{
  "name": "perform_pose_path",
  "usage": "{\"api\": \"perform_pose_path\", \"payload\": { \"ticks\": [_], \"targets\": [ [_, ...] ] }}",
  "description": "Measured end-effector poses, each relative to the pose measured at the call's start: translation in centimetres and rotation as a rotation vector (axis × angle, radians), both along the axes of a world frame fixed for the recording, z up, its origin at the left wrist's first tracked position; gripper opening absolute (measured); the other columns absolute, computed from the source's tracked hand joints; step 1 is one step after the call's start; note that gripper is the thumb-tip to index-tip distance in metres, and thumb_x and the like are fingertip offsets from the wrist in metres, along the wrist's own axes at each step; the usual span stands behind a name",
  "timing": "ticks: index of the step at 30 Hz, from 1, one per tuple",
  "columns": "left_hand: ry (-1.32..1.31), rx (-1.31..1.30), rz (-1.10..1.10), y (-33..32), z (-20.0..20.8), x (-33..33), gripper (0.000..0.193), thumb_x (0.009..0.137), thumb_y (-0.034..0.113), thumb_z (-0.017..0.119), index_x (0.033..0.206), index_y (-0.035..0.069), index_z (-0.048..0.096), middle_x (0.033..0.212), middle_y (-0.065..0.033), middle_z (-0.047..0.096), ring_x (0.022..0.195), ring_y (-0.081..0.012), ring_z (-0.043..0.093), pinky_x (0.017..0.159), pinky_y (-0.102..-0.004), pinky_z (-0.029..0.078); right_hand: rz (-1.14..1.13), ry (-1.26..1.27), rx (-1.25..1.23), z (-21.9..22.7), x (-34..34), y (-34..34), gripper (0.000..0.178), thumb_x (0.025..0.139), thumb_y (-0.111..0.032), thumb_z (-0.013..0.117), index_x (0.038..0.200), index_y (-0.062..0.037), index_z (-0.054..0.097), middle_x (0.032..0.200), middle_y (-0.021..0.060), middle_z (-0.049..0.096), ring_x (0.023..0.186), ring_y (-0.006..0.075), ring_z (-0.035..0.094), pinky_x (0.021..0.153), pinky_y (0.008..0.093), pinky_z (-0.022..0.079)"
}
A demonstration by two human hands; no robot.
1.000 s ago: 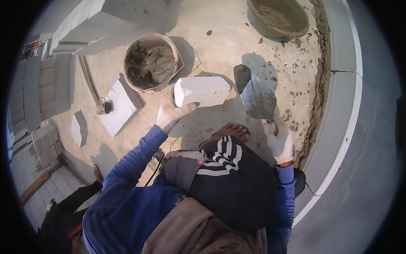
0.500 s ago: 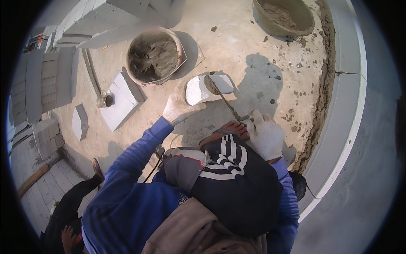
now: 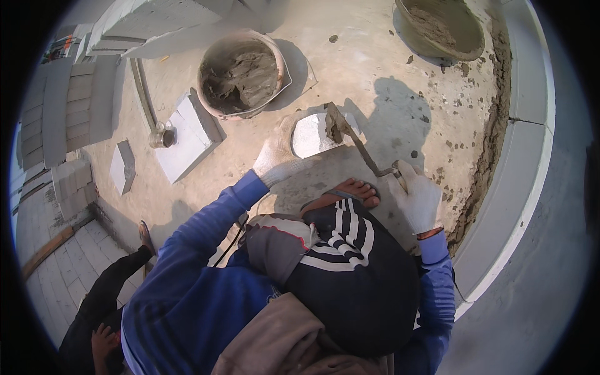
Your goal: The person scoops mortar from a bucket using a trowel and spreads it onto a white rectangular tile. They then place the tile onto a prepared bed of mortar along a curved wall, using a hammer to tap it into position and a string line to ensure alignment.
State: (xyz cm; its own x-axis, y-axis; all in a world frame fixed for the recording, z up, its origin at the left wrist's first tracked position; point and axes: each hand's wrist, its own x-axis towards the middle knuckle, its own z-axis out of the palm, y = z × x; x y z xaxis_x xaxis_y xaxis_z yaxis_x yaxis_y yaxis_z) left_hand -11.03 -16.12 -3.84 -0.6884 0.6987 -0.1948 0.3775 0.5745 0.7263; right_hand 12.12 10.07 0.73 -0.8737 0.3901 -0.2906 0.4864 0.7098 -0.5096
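The gloved left hand [image 3: 275,164] presses against the near-left edge of the white rectangular block [image 3: 312,134], fingers wrapped on it. The gloved right hand [image 3: 417,199] is clenched round the handle of the mortar-laden steel trowel [image 3: 350,134], whose blade lies over the block's far edge. The round mortar bucket [image 3: 240,75] stands beyond the left hand; bare concrete floor [image 3: 375,69] lies open beyond the trowel.

Beyond the fingers of the left hand [image 3: 275,164], the white block [image 3: 312,134] and the mortar bucket [image 3: 240,74] close the way ahead. Bare floor [image 3: 369,69] opens past the trowel [image 3: 353,139] in the right hand [image 3: 417,197]. Right of those fingers, the mortar-edged block row [image 3: 519,144] bars passage; a basin [image 3: 440,28] stands farther off.
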Motion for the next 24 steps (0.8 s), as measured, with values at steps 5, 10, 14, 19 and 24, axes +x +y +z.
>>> {"api": "perform_pose_path", "payload": {
  "ticks": [5,10,14,19,24],
  "targets": [
    [-0.102,0.054,0.070,0.6,0.0,-0.1,0.100,0.067,0.034,0.099,0.150,0.008,0.050,0.141,-0.0158,0.061,0.134,-0.0308,0.062,0.113,-0.0420,0.051,0.047,-0.010,0.016,-1.2,-1.3,-0.1,0.041,0.098,-0.036,0.073,0.128,-0.0085,0.071,0.103,0.0189,0.074,0.089,0.0401,0.074,0.072,0.0497,0.056],
    [-0.153,0.079,0.079,0.2,-0.5,-0.1,0.103,0.067,0.034,0.101,0.151,0.006,0.047,0.141,-0.0145,0.062,0.132,-0.0276,0.063,0.112,-0.0405,0.052,0.084,0.093,-0.105,-1.4,0.5,0.5,0.035,0.097,-0.031,0.072,0.122,-0.0076,0.072,0.095,0.0186,0.072,0.084,0.0390,0.073,0.070,0.0483,0.055],
    [-0.304,0.284,0.214,2.0,-1.5,0.4,0.107,0.071,0.034,0.101,0.154,0.001,0.043,0.148,-0.0176,0.059,0.137,-0.0242,0.060,0.115,-0.0415,0.051,-0.100,0.160,-0.373,-2.3,3.1,-0.2,0.025,0.098,-0.023,0.072,0.112,-0.0027,0.072,0.076,0.0136,0.065,0.066,0.0256,0.068,0.062,0.0408,0.051],
    [-0.341,0.396,0.219,8.2,-4.0,-0.8,0.103,0.077,0.032,0.098,0.156,-0.003,0.041,0.147,-0.0200,0.062,0.140,-0.0258,0.060,0.116,-0.0404,0.049,-0.546,0.112,-0.589,-3.6,6.1,-1.7,0.024,0.103,-0.018,0.067,0.113,0.0036,0.068,0.074,0.0084,0.061,0.065,0.0137,0.058,0.061,0.0341,0.048],
    [-0.481,0.553,0.228,8.8,-5.2,-3.6,0.081,0.093,0.033,0.084,0.156,-0.004,0.049,0.142,-0.0174,0.068,0.133,-0.0246,0.065,0.113,-0.0386,0.051,-0.609,0.260,-0.451,-3.1,7.9,-1.8,0.028,0.103,-0.017,0.064,0.119,0.0069,0.066,0.074,0.0129,0.063,0.068,0.0225,0.065,0.066,0.0379,0.051]
  ]
}}
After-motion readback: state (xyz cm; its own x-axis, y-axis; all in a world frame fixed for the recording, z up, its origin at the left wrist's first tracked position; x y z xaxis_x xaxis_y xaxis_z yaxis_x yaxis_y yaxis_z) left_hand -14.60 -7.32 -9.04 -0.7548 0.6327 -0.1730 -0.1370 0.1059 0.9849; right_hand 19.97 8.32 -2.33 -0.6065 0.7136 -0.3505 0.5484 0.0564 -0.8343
